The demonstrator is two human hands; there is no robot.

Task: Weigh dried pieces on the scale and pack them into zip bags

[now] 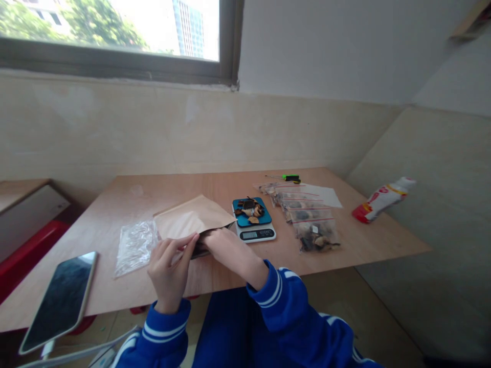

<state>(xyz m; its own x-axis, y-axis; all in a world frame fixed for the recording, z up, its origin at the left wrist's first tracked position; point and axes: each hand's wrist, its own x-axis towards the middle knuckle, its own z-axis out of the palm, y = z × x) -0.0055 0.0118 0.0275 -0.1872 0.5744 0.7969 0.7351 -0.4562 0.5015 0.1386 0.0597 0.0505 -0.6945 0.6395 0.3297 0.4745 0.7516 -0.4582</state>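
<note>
A brown paper bag (pixel 192 214) lies on the table with its mouth toward me. My left hand (pixel 171 268) pinches the edge of that mouth between thumb and fingers. My right hand (pixel 226 248) reaches inside the bag, so its fingers are hidden. Just beyond, a digital kitchen scale (pixel 258 234) with a blue top carries a small heap of dried brown pieces (pixel 251 208). Its display is too small to read. Left of the bag is a stack of clear plastic bags (pixel 136 245).
Several zip bags of dried pieces (pixel 316 230) lie in a row at right, near white paper (pixel 324 195) and green-and-black screwdrivers (pixel 290 178). A red-and-white bottle (pixel 383 199) stands farther right. A phone (pixel 61 296) on a cable rests at the left front edge.
</note>
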